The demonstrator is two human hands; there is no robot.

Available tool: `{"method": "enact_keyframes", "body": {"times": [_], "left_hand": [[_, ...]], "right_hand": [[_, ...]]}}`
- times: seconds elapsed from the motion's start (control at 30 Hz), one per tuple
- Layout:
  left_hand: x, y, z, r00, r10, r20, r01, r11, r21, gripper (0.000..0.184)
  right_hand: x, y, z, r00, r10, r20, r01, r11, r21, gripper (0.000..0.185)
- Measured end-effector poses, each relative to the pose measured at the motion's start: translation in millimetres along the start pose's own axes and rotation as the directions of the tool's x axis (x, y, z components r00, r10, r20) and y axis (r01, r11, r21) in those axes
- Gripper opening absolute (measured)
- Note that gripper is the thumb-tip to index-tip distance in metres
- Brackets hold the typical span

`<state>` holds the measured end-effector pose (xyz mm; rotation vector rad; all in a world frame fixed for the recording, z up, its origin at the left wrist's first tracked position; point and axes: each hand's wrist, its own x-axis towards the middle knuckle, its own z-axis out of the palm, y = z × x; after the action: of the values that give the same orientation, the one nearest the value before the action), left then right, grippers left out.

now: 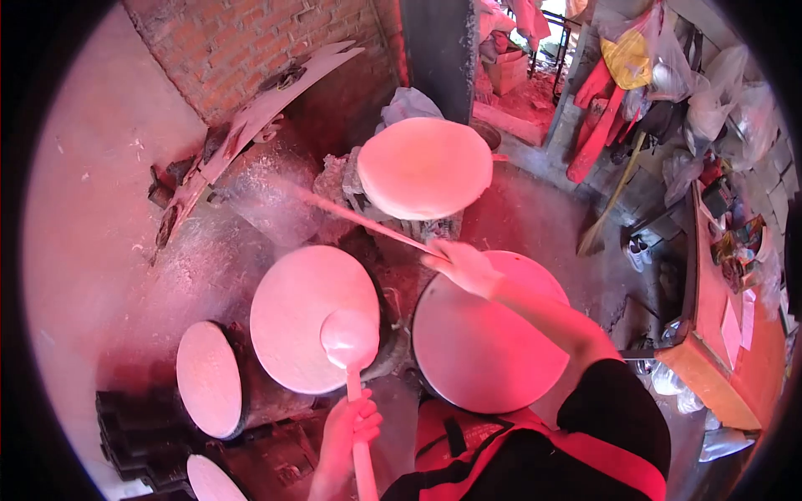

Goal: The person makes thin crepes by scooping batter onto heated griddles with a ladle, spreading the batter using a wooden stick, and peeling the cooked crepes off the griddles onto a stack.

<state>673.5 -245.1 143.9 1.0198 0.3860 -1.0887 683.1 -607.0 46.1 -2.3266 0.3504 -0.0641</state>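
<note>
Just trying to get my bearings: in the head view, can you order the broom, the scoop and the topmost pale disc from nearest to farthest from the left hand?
From the left hand:
1. Scoop: held in it.
2. Topmost pale disc: ahead, slightly right.
3. Broom: farthest, well off to the right.

On my feed, the near edge cut off the near-left pale disc (212, 480) and the handle end of the ladle (351, 344). I saw the far end of the stick (368, 223) only blurred; the right forearm (547, 321) hid part of the round pan (476, 355).
</note>
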Motion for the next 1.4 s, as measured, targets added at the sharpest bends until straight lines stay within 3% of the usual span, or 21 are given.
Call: {"method": "enact_keyframes", "body": {"times": [0.07,0.13,0.17,0.23,0.27,0.3,0.33,0.4,0.47,0.53,0.67,0.7,0.8,0.87,0.9,1.0,1.1,1.2,1.27,1.33,1.4], "left_hand": [[-6.1,-25.2,15.5,0.999,0.017,0.037,-0.020,0.997,0.072,0.027],[-7.8,-50.6,42.7,0.997,0.027,0.068,-0.034,0.994,0.101,0.022],[-12.3,-63.7,71.1,0.997,0.077,-0.002,-0.075,0.972,0.223,0.020],[-8.6,-92.3,122.0,0.962,0.273,0.017,-0.246,0.837,0.489,0.016],[2.2,-104.3,136.3,0.920,0.381,0.090,-0.332,0.637,0.696,0.020],[7.1,-110.3,156.8,0.881,0.429,0.199,-0.350,0.311,0.883,0.026],[18.9,-124.7,164.3,0.775,0.515,0.367,-0.470,0.080,0.879,0.031],[30.0,-150.1,188.6,0.720,0.509,0.472,-0.451,-0.173,0.875,0.029],[49.7,-177.0,199.6,0.683,0.538,0.494,-0.483,-0.174,0.858,0.028],[74.5,-204.4,205.4,0.678,0.585,0.445,-0.463,-0.131,0.877,0.027],[156.0,-254.5,191.3,0.729,0.650,0.215,-0.362,0.099,0.927,0.025],[174.8,-260.6,188.2,0.743,0.649,0.162,-0.350,0.170,0.921,0.025],[195.1,-263.7,194.5,0.566,0.798,0.204,-0.283,-0.044,0.958,0.024],[202.7,-250.9,195.6,0.416,0.880,0.228,-0.370,-0.065,0.927,0.023],[205.7,-242.8,195.1,0.335,0.913,0.233,-0.411,-0.080,0.908,0.023],[166.4,-206.0,208.6,0.294,0.924,0.245,-0.588,-0.028,0.808,0.021],[109.9,-187.1,218.5,0.471,0.877,0.097,-0.755,0.344,0.559,0.019],[69.1,-185.7,190.3,0.669,0.742,0.053,-0.714,0.621,0.323,0.014],[41.0,-208.3,144.0,0.792,0.610,0.002,-0.582,0.755,0.302,0.014],[13.5,-241.2,99.4,0.901,0.420,-0.111,-0.378,0.884,0.274,0.018],[-1.1,-278.3,59.5,0.937,0.313,-0.153,-0.290,0.944,0.157,0.020]], "right_hand": [[-110.4,13.5,-16.8,0.977,-0.161,-0.139,0.194,0.942,0.272,0.045],[-186.2,30.8,-46.5,1.000,-0.013,-0.007,0.015,0.838,0.546,0.038],[-215.1,38.2,-68.1,0.960,0.136,0.244,-0.270,0.675,0.686,0.037],[-268.7,43.6,-101.4,0.941,0.129,0.314,-0.293,0.774,0.561,0.038],[-290.2,42.2,-115.8,0.985,-0.050,0.163,0.002,0.960,0.279,0.039],[-308.0,46.4,-122.6,0.987,-0.141,0.079,0.134,0.988,0.082,0.041],[-325.7,50.5,-129.4,0.973,-0.230,-0.005,0.227,0.964,-0.137,0.042],[-349.1,64.9,-138.4,0.971,-0.144,-0.190,0.095,0.965,-0.244,0.045],[-372.6,105.1,-133.5,0.984,0.149,-0.101,-0.147,0.989,0.027,0.044],[-404.7,127.9,-125.1,0.918,0.383,0.103,-0.391,0.831,0.394,0.048],[-460.8,206.3,-13.2,0.901,0.275,-0.335,-0.168,0.935,0.313,0.049],[-463.0,200.9,-13.3,0.891,0.325,-0.318,-0.251,0.934,0.253,0.048],[-449.5,169.6,-7.5,0.849,0.452,-0.273,-0.429,0.892,0.144,0.047],[-413.9,155.1,-10.9,0.833,0.500,-0.237,-0.469,0.865,0.176,0.047],[-391.6,152.5,-7.3,0.847,0.450,-0.284,-0.373,0.883,0.286,0.047],[-322.5,142.3,1.3,0.856,0.377,-0.354,-0.175,0.855,0.488,0.044],[-284.3,134.5,-1.3,0.891,0.449,0.060,-0.177,0.223,0.959,0.042],[-308.0,122.9,12.6,0.823,0.560,0.091,-0.140,0.045,0.989,0.039],[-349.7,108.1,41.4,0.804,0.581,-0.124,0.045,0.150,0.988,0.040],[-367.0,92.3,78.6,0.691,0.716,-0.099,0.019,0.119,0.993,0.041],[-358.3,58.3,81.4,0.704,0.709,-0.035,-0.035,0.084,0.996,0.042]]}}
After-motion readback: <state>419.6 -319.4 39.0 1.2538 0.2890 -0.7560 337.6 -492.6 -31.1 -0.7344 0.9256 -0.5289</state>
